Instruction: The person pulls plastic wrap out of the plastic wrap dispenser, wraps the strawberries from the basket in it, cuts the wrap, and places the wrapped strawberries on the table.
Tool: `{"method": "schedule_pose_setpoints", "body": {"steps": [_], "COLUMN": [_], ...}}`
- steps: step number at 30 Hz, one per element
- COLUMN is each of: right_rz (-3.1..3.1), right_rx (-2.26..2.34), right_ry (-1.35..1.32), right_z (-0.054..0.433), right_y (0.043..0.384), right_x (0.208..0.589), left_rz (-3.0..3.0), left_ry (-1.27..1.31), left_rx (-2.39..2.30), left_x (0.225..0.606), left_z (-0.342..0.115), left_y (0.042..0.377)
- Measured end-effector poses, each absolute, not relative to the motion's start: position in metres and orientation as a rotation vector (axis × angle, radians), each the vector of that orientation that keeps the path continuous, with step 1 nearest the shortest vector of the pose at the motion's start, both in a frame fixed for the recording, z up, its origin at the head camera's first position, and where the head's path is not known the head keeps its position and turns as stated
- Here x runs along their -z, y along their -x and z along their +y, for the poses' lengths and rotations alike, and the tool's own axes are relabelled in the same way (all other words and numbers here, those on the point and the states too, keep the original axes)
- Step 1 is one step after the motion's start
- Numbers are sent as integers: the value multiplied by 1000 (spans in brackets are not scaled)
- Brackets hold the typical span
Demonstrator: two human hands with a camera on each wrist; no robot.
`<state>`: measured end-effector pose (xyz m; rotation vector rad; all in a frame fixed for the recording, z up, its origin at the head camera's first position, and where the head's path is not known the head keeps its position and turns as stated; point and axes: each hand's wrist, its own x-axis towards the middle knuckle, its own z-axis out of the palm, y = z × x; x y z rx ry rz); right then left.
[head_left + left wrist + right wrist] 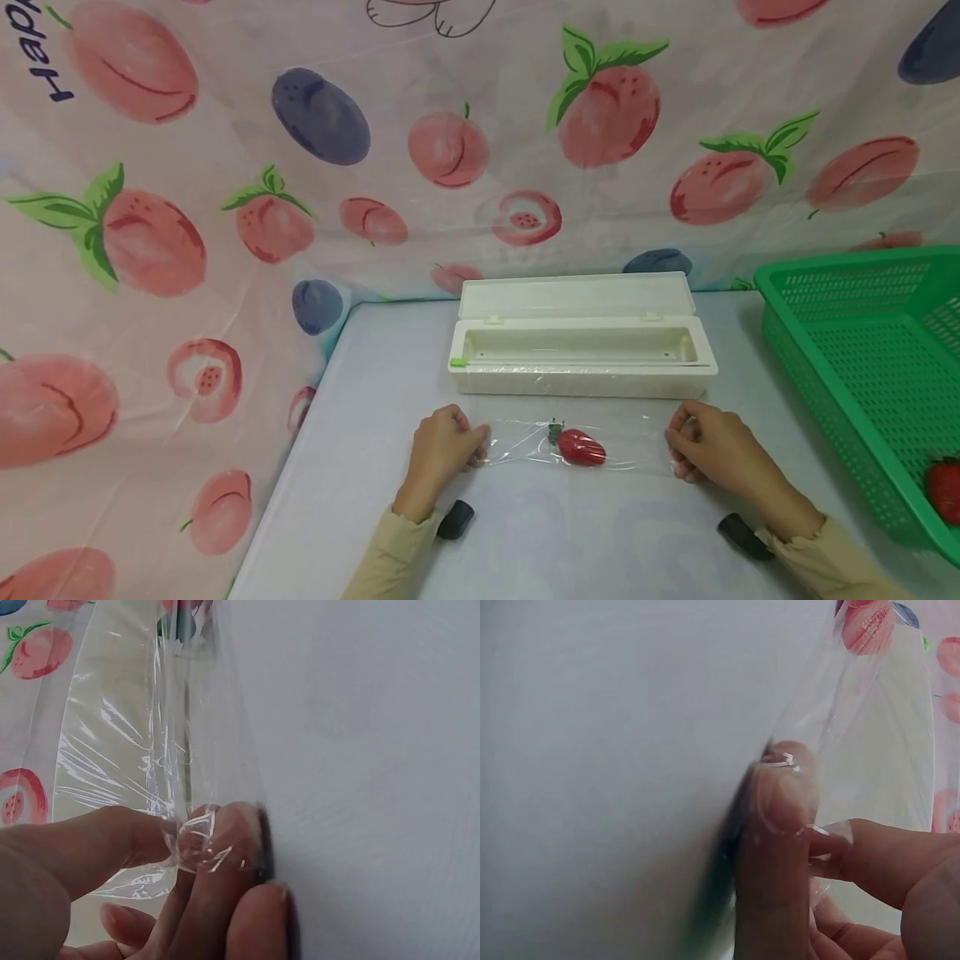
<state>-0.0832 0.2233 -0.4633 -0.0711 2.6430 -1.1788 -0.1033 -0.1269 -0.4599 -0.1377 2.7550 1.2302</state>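
Note:
A strip of clear cling film (630, 437) stretches between my two hands above the white table (570, 533). One red strawberry (581, 447) with green leaves lies in the folded film, near its middle. My left hand (442, 446) pinches the film's left end between thumb and fingers; in the left wrist view the film (120, 742) wraps over the fingertips. At the right end, my right hand (716, 446) pinches the film the same way, its thumb (885, 851) against the plastic in the right wrist view. Just behind the film stands a white cling film box (585, 383), lid raised.
A green plastic basket (817, 417) stands at the right, with another strawberry (943, 490) inside. The box carries a small green slider (458, 362) at its front left. Fruit-printed cloth (450, 75) hangs behind and to the left of the table.

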Motion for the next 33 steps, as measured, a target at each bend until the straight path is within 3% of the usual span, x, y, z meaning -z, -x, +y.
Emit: {"method": "schedule_pose_setpoints", "body": {"steps": [13,33], "right_rz": [2721,2968], "right_rx": [1044,863], "right_ry": [-11,106], "right_z": [219,215], "right_y": [84,85], "right_x": [460,460], "left_rz": [2594,2534], "left_ry": [252,266], "left_rx": [-1371,-1391], "left_x": [463,461], "left_z": [-127,-130], "left_y": [108,105]}}
